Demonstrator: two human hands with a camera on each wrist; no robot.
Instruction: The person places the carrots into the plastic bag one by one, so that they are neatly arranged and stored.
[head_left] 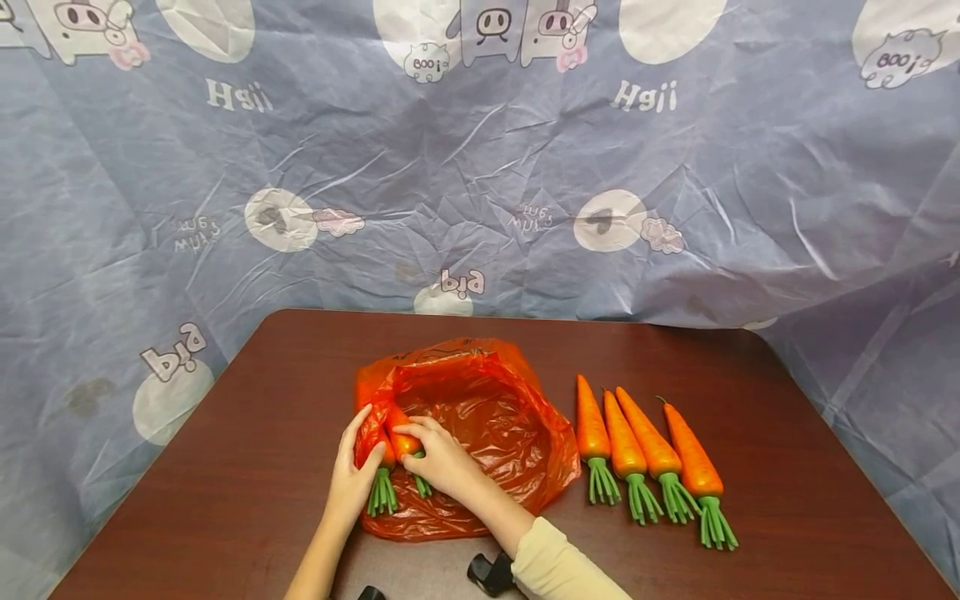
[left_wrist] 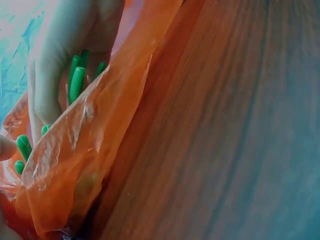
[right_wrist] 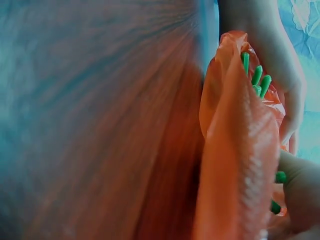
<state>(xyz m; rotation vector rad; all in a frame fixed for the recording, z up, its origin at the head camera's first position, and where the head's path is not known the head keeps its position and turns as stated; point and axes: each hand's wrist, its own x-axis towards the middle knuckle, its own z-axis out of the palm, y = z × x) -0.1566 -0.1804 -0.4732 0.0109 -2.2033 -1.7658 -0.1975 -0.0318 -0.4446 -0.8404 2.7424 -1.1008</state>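
A crinkled red plastic bag [head_left: 502, 442] lies with its mouth open on the table in the head view. Two orange carrots with green stems, a left carrot [head_left: 387, 457] and a right carrot [head_left: 403, 442], lie inside its left part. My left hand [head_left: 354, 477] grips the bag's left edge, its thumb by the left carrot. With thumb and fingers, my right hand [head_left: 444, 460] holds the right carrot near its stem end. In both wrist views, green stems [left_wrist: 76, 85] [right_wrist: 257, 76] poke up behind the bag's film, and the carrot bodies are hidden.
Several more carrots [head_left: 622, 437] lie in a row to the right of the bag, stems toward me. The brown table [head_left: 247, 467] is backed by a blue printed cloth [head_left: 450, 167]. A black object [head_left: 491, 575] is near my right sleeve.
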